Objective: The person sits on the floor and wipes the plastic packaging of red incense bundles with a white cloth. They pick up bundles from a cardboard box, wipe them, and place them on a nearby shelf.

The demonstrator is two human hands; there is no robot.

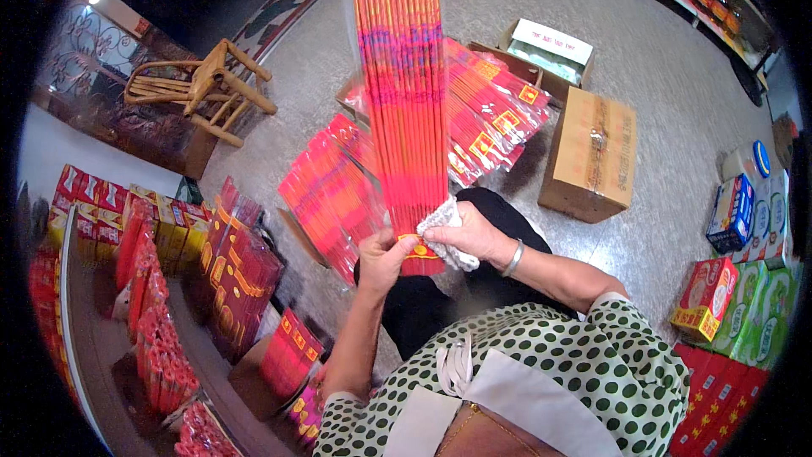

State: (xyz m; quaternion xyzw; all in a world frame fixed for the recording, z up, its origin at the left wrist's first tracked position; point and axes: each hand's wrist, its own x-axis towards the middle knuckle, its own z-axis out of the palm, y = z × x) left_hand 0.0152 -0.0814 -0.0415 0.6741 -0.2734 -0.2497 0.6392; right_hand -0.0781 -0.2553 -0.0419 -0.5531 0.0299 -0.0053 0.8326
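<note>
A long, clear-wrapped pack of red incense sticks with gold and purple print stretches away from me, cut off by the top of the view. My left hand grips its near end, thumb on top beside a yellow label. In my right hand is a bunched grey-white cloth, pressed against the pack's right edge near that end. Beyond the pack, similar red packs lie fanned over boxes on the right. More packs lean in a carton on the left.
A taped cardboard box stands on the floor at right, near an open white-flapped carton. A bamboo chair is at far left. Shelving with red packets curves along my left. Stacked goods line the right.
</note>
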